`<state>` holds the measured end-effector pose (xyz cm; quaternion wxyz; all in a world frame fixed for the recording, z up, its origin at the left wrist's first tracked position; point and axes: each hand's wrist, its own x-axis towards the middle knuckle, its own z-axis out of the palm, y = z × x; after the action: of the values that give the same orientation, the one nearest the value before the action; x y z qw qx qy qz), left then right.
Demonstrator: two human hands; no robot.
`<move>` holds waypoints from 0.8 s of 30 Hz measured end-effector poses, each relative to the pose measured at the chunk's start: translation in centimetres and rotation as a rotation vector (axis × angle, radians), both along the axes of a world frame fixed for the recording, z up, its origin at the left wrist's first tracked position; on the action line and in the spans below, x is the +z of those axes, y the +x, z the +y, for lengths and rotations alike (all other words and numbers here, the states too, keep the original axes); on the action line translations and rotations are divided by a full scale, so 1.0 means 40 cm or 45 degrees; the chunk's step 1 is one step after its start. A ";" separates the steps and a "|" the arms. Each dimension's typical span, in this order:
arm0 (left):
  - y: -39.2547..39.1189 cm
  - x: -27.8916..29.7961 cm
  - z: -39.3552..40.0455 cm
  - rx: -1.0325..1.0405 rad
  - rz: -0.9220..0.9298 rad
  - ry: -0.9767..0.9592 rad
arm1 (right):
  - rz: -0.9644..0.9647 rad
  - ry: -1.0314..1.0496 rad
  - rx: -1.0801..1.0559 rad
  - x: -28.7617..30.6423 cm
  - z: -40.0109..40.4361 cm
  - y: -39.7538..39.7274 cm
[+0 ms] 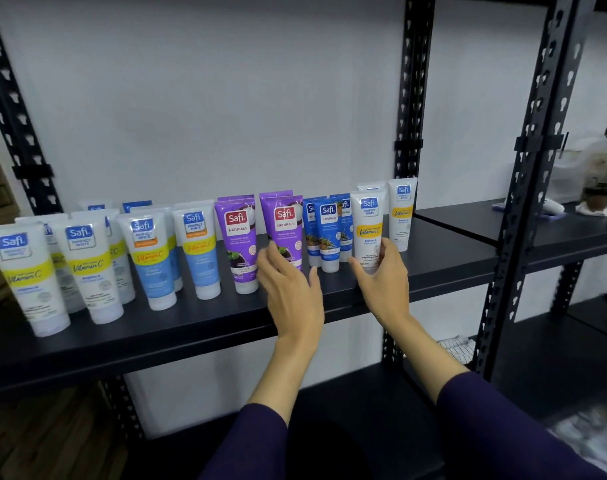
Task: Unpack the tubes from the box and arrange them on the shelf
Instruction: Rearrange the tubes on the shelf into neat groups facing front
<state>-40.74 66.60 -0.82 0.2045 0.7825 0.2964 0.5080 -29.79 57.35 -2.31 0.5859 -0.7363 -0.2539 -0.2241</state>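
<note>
Tubes stand cap-down in a row along the front of the dark shelf (191, 327), labels facing out. Presumably that footing is the stable one and keeps the brand readable.

Nearest, two purple sleeves reach up to the shelf edge. Left hand (290, 289) is spread, fingers relaxed and apart, fingertips at the base of the second purple tube (284, 225). It holds nothing; whether it actually touches that tube cannot be told. It looks like steadying or nudging into line. Right hand (385, 271) has fingers and thumb curled round the lower part of a white Vitamin C tube (368, 226), cap on the shelf. Likely it is being set upright beside the blue tubes (328, 233).

Grouping runs by kind: white-and-yellow tubes (84, 268) at far left, white-and-blue tubes (149, 258) next, then purple, dark blue, white again. Second ranks stand close behind most of them, so depth is used for duplicates.

Farther right, beyond the perforated upright (537, 168), the neighbouring shelf holds blurred oddments. No box is in view. Task looks well advanced.
</note>
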 end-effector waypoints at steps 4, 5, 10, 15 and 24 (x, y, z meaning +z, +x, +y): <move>0.005 -0.034 -0.032 -0.177 -0.089 0.366 | -0.035 0.030 0.021 0.000 -0.014 0.001; 0.015 -0.030 -0.039 -0.246 -0.079 0.385 | -0.036 0.030 0.015 0.000 -0.020 0.005; 0.099 0.014 -0.060 -0.335 0.049 0.135 | 0.020 0.024 -0.078 0.009 -0.068 0.060; 0.160 0.035 -0.057 -0.211 0.193 -0.119 | 0.097 -0.003 -0.153 0.030 -0.124 0.130; 0.196 0.040 -0.050 -0.058 0.296 -0.268 | 0.167 -0.080 -0.327 0.037 -0.153 0.235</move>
<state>-32.89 64.60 0.77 0.2612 0.8168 0.3517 0.3755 -20.40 51.24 -0.84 0.5445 -0.7936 -0.1256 -0.2406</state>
